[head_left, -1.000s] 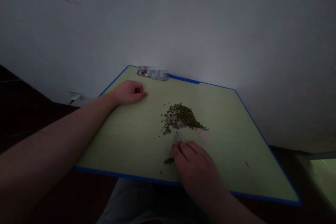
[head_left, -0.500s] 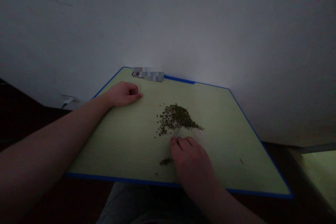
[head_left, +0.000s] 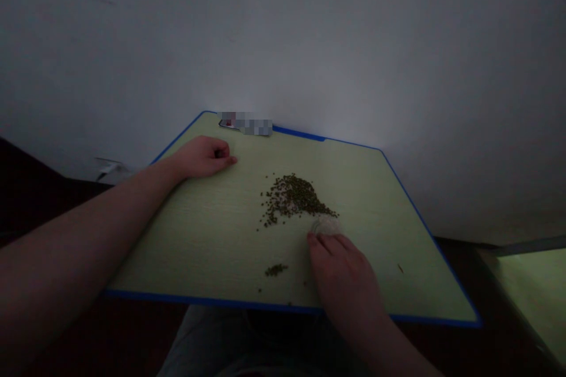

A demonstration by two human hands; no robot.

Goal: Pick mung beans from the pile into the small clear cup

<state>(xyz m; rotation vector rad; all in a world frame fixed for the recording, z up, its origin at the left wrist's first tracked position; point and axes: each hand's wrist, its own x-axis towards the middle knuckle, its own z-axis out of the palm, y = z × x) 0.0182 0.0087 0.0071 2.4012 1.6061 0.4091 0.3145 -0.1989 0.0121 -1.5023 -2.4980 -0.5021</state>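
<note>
A pile of small dark green beans [head_left: 295,199] lies mixed with pale grains in the middle of a light green, blue-edged desk [head_left: 212,235]. A small pale heap of grains [head_left: 326,225] sits at the pile's near right edge. My right hand [head_left: 345,274] rests on the desk just behind that heap, fingers bent, fingertips touching it. A few beans [head_left: 276,270] lie apart to the left of this hand. My left hand [head_left: 204,156] rests at the far left of the desk, curled into a loose fist, away from the beans.
A white wall [head_left: 309,41] stands right behind the desk. A flat object [head_left: 245,123] lies at the desk's far edge. A second green desk [head_left: 535,288] shows at the right. My lap [head_left: 247,341] is below the near edge. The room is dim.
My right hand has moved right, from the pile's near middle to the pale heap at its right. The small group of beans is now uncovered. My left hand stayed put.
</note>
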